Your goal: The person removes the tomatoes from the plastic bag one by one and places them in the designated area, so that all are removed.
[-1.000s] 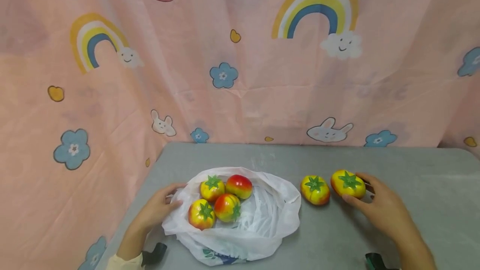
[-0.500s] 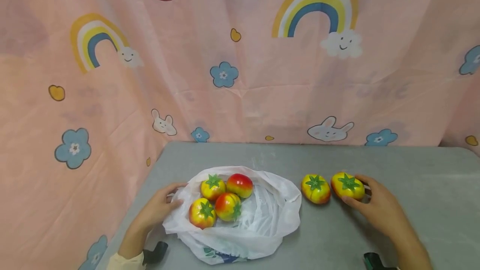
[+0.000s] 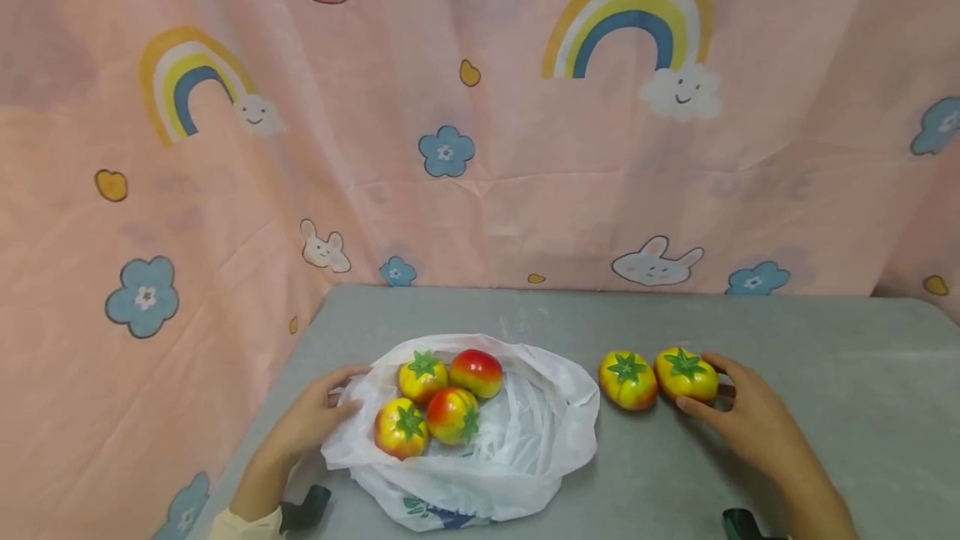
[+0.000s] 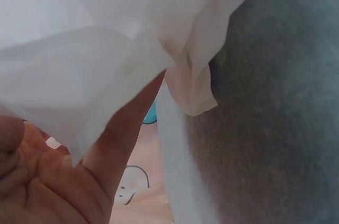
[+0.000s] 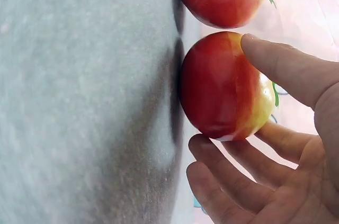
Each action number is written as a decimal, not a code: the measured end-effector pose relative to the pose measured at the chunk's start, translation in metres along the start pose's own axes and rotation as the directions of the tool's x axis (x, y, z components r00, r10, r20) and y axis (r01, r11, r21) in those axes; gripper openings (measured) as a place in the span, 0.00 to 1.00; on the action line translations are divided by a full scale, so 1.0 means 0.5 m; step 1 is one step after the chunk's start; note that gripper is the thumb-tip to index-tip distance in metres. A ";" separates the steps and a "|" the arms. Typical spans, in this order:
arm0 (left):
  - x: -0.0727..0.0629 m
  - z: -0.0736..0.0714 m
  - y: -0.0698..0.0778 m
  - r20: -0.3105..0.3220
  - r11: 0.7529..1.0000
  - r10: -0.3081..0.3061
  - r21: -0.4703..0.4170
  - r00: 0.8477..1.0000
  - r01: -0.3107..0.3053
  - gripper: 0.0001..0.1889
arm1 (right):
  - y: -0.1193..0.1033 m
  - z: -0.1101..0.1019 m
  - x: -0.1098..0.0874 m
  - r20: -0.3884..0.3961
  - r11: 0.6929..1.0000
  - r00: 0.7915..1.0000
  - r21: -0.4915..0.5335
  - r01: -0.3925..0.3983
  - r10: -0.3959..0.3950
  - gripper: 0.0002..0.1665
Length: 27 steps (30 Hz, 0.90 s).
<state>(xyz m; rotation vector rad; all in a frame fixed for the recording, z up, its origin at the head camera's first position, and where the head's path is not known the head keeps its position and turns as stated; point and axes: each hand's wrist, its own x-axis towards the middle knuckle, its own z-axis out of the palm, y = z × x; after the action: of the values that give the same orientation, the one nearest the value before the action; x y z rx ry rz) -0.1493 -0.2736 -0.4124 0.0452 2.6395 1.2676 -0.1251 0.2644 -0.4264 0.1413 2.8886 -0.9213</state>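
A white plastic bag (image 3: 525, 490) lies with its mouth spread on the grey table. Inside its left part are several yellow-red, tomato-like fruits, one of them a red-topped fruit (image 3: 476, 372). My left hand (image 3: 307, 415) holds the bag's left rim; in the left wrist view the film drapes over my finger (image 4: 124, 128). At the right, my right hand (image 3: 750, 411) holds a tomato-like fruit (image 3: 686, 375) with a green star-shaped leaf, thumb on one side and fingers on the other. A matching fruit (image 3: 628, 380) sits just left of it, beside the bag.
The grey table (image 3: 840, 373) extends to the right and back. A pink curtain (image 3: 525, 215) printed with rainbows and flowers hangs behind and to the left. Dark camera mounts (image 3: 306, 508) sit by both wrists.
My right hand has moved a little left and down with the fruit, bringing it close beside the other one. The left hand and the bag have stayed in place.
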 end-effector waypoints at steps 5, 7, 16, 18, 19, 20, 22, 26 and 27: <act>-0.002 -0.002 0.003 0.006 1.000 -0.020 -0.015 1.000 0.020 0.25 | 0.001 0.002 0.001 0.002 1.000 1.000 -0.002 0.001 -0.001 0.60; -0.002 -0.002 0.002 0.009 1.000 -0.022 -0.017 1.000 0.022 0.25 | 0.001 0.002 0.001 -0.001 1.000 1.000 -0.005 0.002 -0.002 0.60; -0.002 -0.007 -0.002 0.013 1.000 -0.015 -0.018 1.000 0.015 0.25 | -0.001 0.006 0.000 -0.024 0.999 0.999 -0.005 0.037 -0.037 0.57; -0.003 -0.007 -0.003 0.014 1.000 -0.009 -0.022 1.000 0.009 0.25 | -0.002 0.007 0.000 -0.021 0.999 0.999 0.004 0.036 -0.036 0.57; -0.003 -0.008 -0.003 0.012 1.000 -0.007 -0.022 1.000 0.008 0.25 | -0.002 0.007 0.001 -0.021 0.999 0.999 0.007 0.035 -0.035 0.57; -0.004 -0.008 -0.003 0.008 1.000 -0.007 -0.022 1.000 0.007 0.25 | -0.002 0.007 0.001 -0.020 0.999 0.999 0.012 0.034 -0.034 0.57; -0.004 -0.007 -0.003 0.002 1.000 -0.003 -0.019 1.000 0.004 0.25 | -0.002 0.008 0.002 -0.018 0.999 0.999 0.018 0.034 -0.033 0.57; -0.002 -0.006 -0.002 -0.006 1.000 0.006 -0.021 1.000 -0.006 0.25 | -0.001 0.008 0.003 -0.019 0.999 0.999 0.023 0.037 -0.037 0.58; -0.002 -0.006 -0.002 -0.006 1.000 0.006 -0.021 1.000 -0.006 0.25 | 0.000 0.008 0.004 -0.020 0.999 0.999 0.022 0.039 -0.039 0.58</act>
<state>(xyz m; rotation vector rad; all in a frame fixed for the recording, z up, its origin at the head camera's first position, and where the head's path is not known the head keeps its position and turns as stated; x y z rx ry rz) -0.1491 -0.2766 -0.4110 0.0456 2.6328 1.2997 -0.1267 0.2621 -0.4298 0.0963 2.9100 -0.9639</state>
